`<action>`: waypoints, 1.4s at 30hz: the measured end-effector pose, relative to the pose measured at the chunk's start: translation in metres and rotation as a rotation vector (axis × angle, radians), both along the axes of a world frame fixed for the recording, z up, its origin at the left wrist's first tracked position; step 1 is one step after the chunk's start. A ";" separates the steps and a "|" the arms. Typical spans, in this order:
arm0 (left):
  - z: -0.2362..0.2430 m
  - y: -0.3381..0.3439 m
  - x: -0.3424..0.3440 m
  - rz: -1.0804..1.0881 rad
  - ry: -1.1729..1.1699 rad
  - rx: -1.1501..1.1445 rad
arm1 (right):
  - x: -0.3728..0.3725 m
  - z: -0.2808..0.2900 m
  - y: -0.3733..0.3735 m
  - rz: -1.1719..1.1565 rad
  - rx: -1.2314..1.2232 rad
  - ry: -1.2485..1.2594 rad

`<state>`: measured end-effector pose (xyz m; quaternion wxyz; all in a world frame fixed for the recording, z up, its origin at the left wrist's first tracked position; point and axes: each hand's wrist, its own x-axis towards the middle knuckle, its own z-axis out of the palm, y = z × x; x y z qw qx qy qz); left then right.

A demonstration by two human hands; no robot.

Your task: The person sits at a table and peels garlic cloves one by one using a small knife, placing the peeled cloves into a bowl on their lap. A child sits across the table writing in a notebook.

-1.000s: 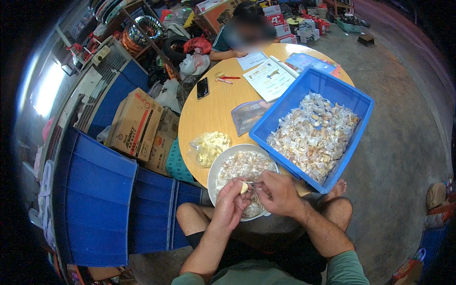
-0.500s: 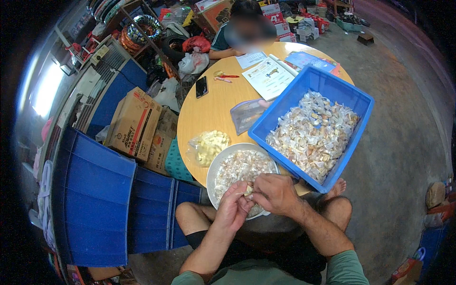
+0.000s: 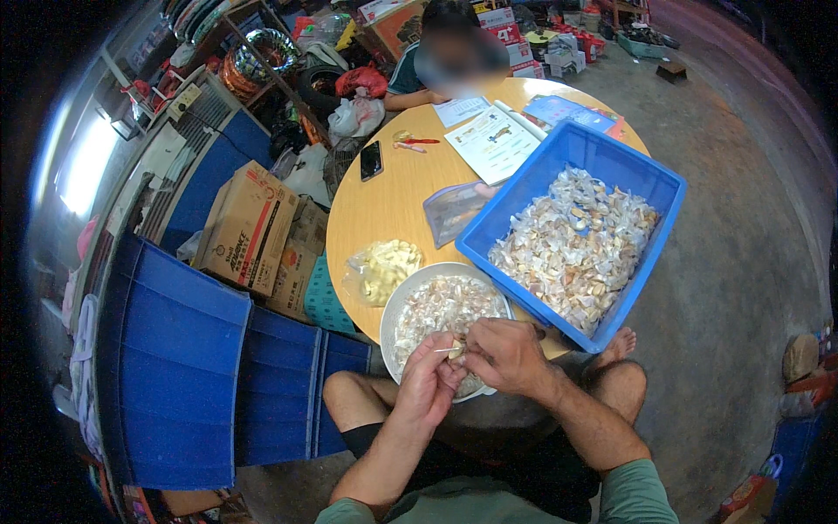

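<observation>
My left hand (image 3: 426, 370) and my right hand (image 3: 506, 356) meet over the near rim of a white bowl (image 3: 390, 325). Pinched between their fingertips is a small pale-yellow piece, which looks like a garlic clove (image 3: 456, 351). A thin whitish sliver juts from it toward the left; I cannot tell what it is. Whitish and brownish papery bits (image 3: 436, 310) fill the bowl. Left of the bowl, a clear bag (image 3: 356, 284) holds pale-yellow cloves. A large blue bin (image 3: 489, 249) to the right contains a heap of pieces with whitish, skin-like coverings.
The round wooden table (image 3: 367, 210) carries a phone (image 3: 371, 161), red pens (image 3: 421, 141), an open book (image 3: 497, 140) and a zip bag (image 3: 449, 214). Across it sits another person (image 3: 406, 74). Blue panels (image 3: 179, 349) and cardboard boxes (image 3: 249, 227) stand at left.
My hands stay over the bowl, still pinching the clove, with slight finger movement. The thin sliver shows more clearly now. The bin, bag and bowl have not moved.
</observation>
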<state>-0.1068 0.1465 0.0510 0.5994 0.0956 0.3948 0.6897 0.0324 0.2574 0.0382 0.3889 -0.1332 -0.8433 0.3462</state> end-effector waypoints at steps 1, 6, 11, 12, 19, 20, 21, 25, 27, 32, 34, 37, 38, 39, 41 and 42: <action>0.001 0.000 0.001 0.004 0.002 -0.002 | 0.000 0.000 0.000 -0.002 0.012 -0.002; 0.002 0.000 0.002 0.007 0.027 0.010 | 0.000 -0.001 0.000 0.010 0.068 0.023; 0.010 0.004 0.006 0.057 0.053 -0.035 | 0.002 -0.001 0.000 0.045 -0.024 0.052; 0.010 0.003 0.005 0.050 0.055 -0.019 | 0.001 -0.001 -0.001 0.045 -0.055 0.076; -0.002 0.000 0.001 0.063 0.113 -0.024 | 0.000 0.006 -0.002 0.025 -0.089 0.014; -0.002 0.001 0.003 0.084 0.129 -0.053 | 0.000 0.003 -0.002 0.024 -0.073 0.022; -0.002 0.001 0.004 0.077 0.122 -0.044 | -0.002 0.000 -0.001 0.024 -0.058 0.030; -0.001 0.004 0.010 0.096 0.091 -0.042 | -0.001 -0.004 0.002 0.018 -0.012 0.038; 0.002 0.004 0.012 0.121 0.083 -0.051 | -0.003 -0.004 0.002 0.030 -0.001 0.038; -0.006 0.000 0.006 0.073 0.065 -0.006 | -0.002 -0.003 0.002 0.002 0.066 0.017; -0.007 -0.002 0.005 0.073 0.050 -0.013 | -0.002 -0.001 0.001 -0.003 0.081 0.004; 0.003 0.005 0.012 0.096 0.023 -0.061 | 0.000 -0.002 0.003 -0.009 0.098 0.007; 0.006 0.007 0.015 0.110 0.013 -0.083 | 0.000 -0.002 0.004 -0.014 0.106 0.015; 0.007 0.006 0.014 0.105 -0.014 -0.084 | 0.000 -0.001 0.003 -0.013 0.117 0.027; 0.005 0.004 0.011 0.091 -0.069 -0.086 | 0.000 0.001 0.002 -0.011 0.113 0.029; 0.003 0.005 0.009 0.083 -0.073 -0.086 | 0.000 0.002 0.002 -0.009 0.098 0.021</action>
